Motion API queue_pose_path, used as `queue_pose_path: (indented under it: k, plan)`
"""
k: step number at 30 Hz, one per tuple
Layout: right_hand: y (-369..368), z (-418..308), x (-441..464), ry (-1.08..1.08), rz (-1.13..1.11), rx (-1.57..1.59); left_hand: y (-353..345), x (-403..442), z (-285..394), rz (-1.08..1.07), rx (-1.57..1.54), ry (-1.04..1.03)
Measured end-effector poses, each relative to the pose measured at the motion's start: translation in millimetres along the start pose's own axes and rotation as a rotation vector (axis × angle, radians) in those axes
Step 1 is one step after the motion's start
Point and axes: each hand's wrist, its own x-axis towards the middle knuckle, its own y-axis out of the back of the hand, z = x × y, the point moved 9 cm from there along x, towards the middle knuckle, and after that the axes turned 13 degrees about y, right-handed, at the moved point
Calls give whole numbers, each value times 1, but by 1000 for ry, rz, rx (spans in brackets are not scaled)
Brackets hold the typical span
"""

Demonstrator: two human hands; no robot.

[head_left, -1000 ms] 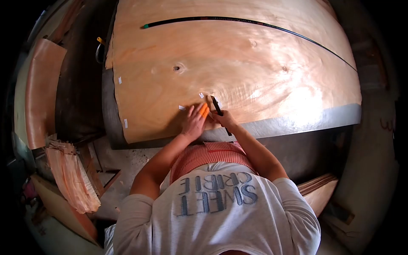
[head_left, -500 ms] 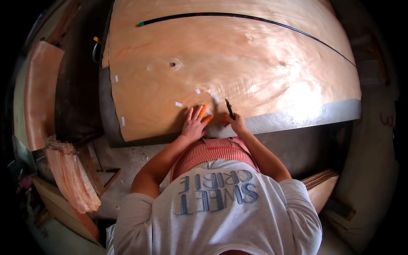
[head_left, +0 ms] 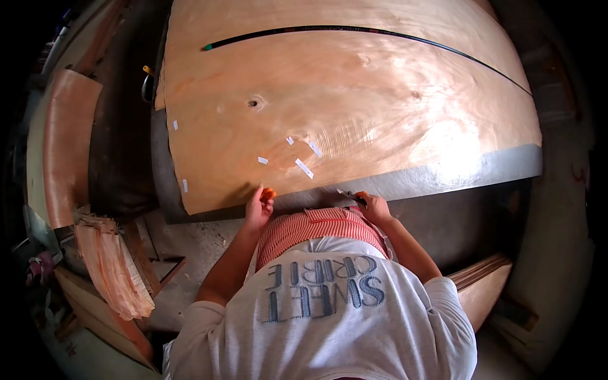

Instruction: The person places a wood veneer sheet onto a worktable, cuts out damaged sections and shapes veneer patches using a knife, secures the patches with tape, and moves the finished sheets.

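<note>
A broad sheet of wood veneer (head_left: 221, 136) lies in front of me, with a knot hole and a rippled patch. Several short white tape strips (head_left: 304, 168) are stuck to it around that patch. My right hand (head_left: 375, 209) grips a dark utility knife (head_left: 351, 196), its blade pointing left over the grey edge strip. By the veneer's near edge is my left hand (head_left: 258, 209), fingers curled in, orange covers on some fingertips. Whatever may sit between those fingers is hidden.
A long thin black rod (head_left: 304, 28) with a green end lies across the far part of the veneer. Grey sheet (head_left: 500, 166) shows along the near right edge. Veneer scraps (head_left: 114, 269) hang at the left, and stacked boards (head_left: 484, 282) stand at the lower right.
My left hand has lifted off the veneer, drawn back left and curled up. My right hand has come back toward my body, swinging the knife to point left. The tape strip beneath is uncovered.
</note>
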Motion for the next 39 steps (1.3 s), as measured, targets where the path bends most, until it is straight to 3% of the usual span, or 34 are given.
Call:
queue_pose_path:
  k: [2, 6, 10, 14, 17, 20, 26, 31, 34, 38, 39]
  plan:
    - [1, -4, 3, 41, 23, 28, -3, 3, 22, 67, 111, -155]
    - [9, -17, 15, 74, 24, 52, -39, -28, 47, 112, 368, -253]
    - [9, -12, 18, 74, 18, -53, -15, -22, 4, 100, 501, 108]
    - [14, -8, 17, 38, 13, -116, 11, -20, -25, 117, 420, 283]
    - [18, -2, 16, -10, 89, -95, 3, -14, -28, -51, 187, 312]
    - [32, -8, 16, 13, 166, -86, 7, -2, -7, -41, -27, 178]
    - [31, -25, 16, 189, 253, -41, -24, -27, 55, 63, 125, -264]
    - [22, -69, 65, 188, -9, -11, -94, -57, 125, 8, 115, -517]
    - [13, -95, 108, 200, -121, -133, -126, -64, 150, 11, 117, -534]
    - [-40, -70, 143, 138, -346, -307, -139, -65, 161, 6, 162, -555]
    - [-32, -74, 137, 152, -297, -272, -137, -67, 161, 6, 156, -562]
